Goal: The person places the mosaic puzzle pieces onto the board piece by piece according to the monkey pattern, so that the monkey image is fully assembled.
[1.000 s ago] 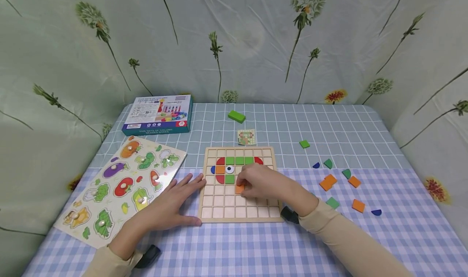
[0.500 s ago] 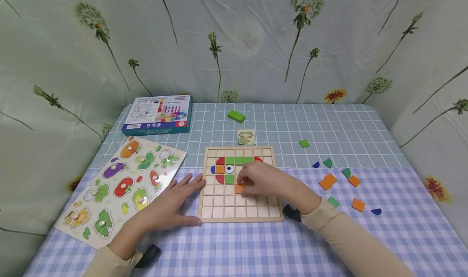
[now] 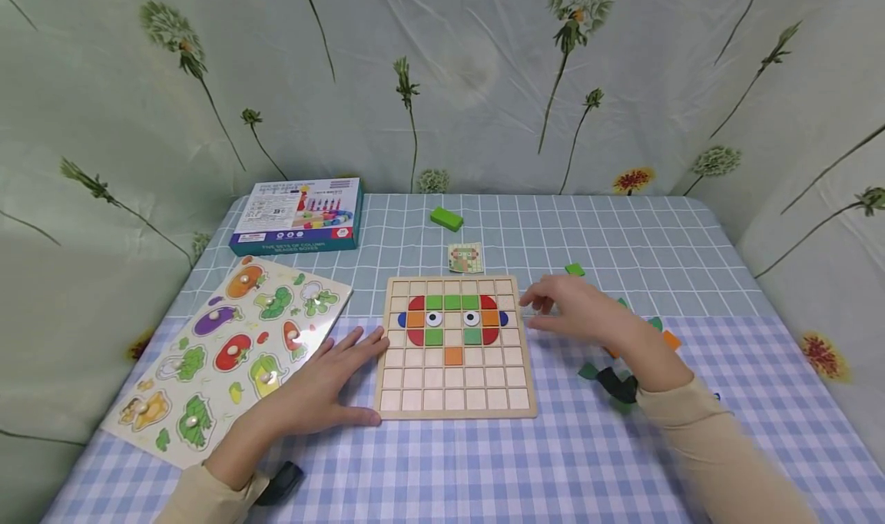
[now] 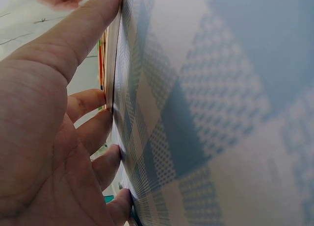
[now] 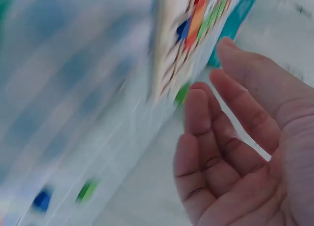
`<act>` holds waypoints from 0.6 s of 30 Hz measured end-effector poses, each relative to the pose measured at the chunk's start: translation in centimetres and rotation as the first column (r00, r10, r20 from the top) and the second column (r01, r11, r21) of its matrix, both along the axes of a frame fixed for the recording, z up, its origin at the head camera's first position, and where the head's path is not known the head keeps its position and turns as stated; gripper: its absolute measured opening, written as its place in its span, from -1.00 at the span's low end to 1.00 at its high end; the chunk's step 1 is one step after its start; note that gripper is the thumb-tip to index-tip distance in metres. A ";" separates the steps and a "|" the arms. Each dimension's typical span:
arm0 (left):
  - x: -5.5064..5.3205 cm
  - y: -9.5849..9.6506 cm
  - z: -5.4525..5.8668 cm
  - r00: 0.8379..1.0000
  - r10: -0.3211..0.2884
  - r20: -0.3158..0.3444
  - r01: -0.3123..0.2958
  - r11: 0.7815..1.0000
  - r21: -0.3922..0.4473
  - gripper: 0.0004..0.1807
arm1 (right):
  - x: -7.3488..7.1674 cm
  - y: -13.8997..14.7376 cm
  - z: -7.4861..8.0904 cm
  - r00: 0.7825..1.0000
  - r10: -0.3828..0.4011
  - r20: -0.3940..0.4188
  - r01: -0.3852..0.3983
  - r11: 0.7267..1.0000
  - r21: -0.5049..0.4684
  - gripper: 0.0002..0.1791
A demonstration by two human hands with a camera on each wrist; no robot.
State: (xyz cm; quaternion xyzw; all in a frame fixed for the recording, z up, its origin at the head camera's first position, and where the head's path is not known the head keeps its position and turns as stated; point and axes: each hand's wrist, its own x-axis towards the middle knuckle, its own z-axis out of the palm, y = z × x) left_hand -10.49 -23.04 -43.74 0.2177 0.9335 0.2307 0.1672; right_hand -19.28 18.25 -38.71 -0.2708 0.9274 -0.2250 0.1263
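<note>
A wooden grid board (image 3: 456, 414) lies on the tablecloth in the middle of the head view. Red, green, orange and blue pieces and two round eye pieces form a pattern in its upper rows. One orange square tile (image 3: 453, 356) sits in a cell below them. My left hand (image 3: 325, 389) has its fingers spread, with fingertips and thumb at the board's left edge. Just past the right edge hovers my right hand (image 3: 577, 309). In the right wrist view its fingers (image 5: 197, 111) are loosely bent and nothing is between them.
Loose tiles, among them a green square (image 3: 575, 269) and an orange one (image 3: 671, 340), lie at the right, partly behind the right arm. A pattern card (image 3: 466, 258) and a green block (image 3: 446, 218) are behind the board. A vegetable puzzle (image 3: 228, 392) and a box (image 3: 297, 215) stand left.
My right hand has let go of the orange tile, which stays in its cell, and moved right, off the board. The right half of the pattern is uncovered. My left hand stays put.
</note>
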 end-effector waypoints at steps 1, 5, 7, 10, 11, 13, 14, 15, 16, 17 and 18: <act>0.0 0.0 0.0 1.000 0.001 0.001 -0.001 1.000 -0.002 0.18 | 0.0 1.0 0.1 1.000 -0.024 0.005 0.024 1.000 0.006 -0.70; 0.0 0.0 0.1 1.000 0.009 0.008 -0.009 1.000 -0.003 0.18 | 0.4 4.9 0.4 0.996 -0.082 0.031 0.081 0.996 0.034 -0.68; 0.1 0.0 0.1 1.000 0.012 0.010 -0.012 1.000 -0.003 0.18 | 0.7 6.4 0.3 0.994 -0.095 0.050 0.093 0.995 0.040 -0.69; 0.1 -0.1 0.0 1.000 0.011 0.009 -0.011 1.000 0.001 0.18 | 1.3 8.0 0.0 0.990 -0.121 0.079 0.116 0.991 0.060 -0.68; 0.1 -0.1 0.0 1.000 0.010 0.009 -0.010 1.000 0.003 0.19 | 1.5 8.4 -0.1 0.988 -0.128 0.089 0.122 0.990 0.066 -0.67; 0.1 -0.1 -0.1 1.000 0.010 0.009 -0.010 1.000 0.007 0.19 | 1.9 9.0 -0.4 0.984 -0.138 0.110 0.130 0.988 0.078 -0.66; 0.1 -0.1 -0.1 1.000 0.010 0.010 -0.011 1.000 0.009 0.19 | 2.1 9.3 -0.5 0.982 -0.142 0.122 0.133 0.988 0.080 -0.66; 0.1 -0.1 -0.1 1.000 0.011 0.010 -0.011 1.000 0.011 0.19 | 2.2 9.5 -0.7 0.980 -0.147 0.133 0.137 0.987 0.082 -0.65; 0.1 -0.1 -0.1 1.000 0.011 0.009 -0.011 1.000 0.012 0.19 | 2.3 9.6 -0.8 0.977 -0.153 0.147 0.143 0.987 0.079 -0.65; 0.1 0.0 -0.1 1.000 0.011 0.008 -0.011 1.000 0.011 0.19 | 2.5 9.8 -0.9 0.974 -0.157 0.162 0.147 0.987 0.072 -0.65; 0.1 0.0 -0.1 1.000 0.011 0.007 -0.011 1.000 0.011 0.19 | 2.6 9.9 -1.1 0.972 -0.159 0.174 0.150 0.987 0.063 -0.65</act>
